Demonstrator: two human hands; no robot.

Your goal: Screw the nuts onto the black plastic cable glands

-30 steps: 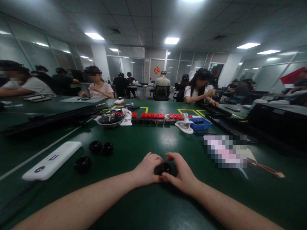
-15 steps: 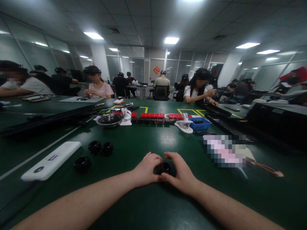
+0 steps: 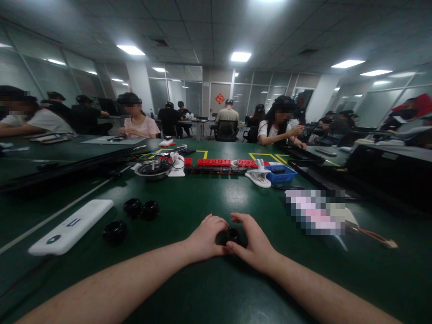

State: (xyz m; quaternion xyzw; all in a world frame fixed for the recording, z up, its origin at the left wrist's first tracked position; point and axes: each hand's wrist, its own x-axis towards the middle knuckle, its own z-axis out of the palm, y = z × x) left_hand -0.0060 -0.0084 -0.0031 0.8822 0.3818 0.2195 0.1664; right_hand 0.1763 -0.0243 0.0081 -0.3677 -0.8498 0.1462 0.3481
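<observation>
A small black ring-shaped part (image 3: 232, 235) sits low over the green table (image 3: 202, 288), between my two hands. My left hand (image 3: 209, 236) curls around its left side, thumb and fingers bent toward it. From the right, my right hand (image 3: 251, 238) closes on it with the thumb at its lower edge and the index finger arched above. To the left lie similar black round parts: one (image 3: 132, 207) beside another (image 3: 150, 209), and a third (image 3: 115, 231) nearer to me.
A white power bank (image 3: 72, 227) lies at left. Farther back are a metal bowl (image 3: 153, 169), white clips (image 3: 259, 174), a red strip (image 3: 214, 162) and a blue tray (image 3: 282, 174). Black panels flank both sides. Several people sit around.
</observation>
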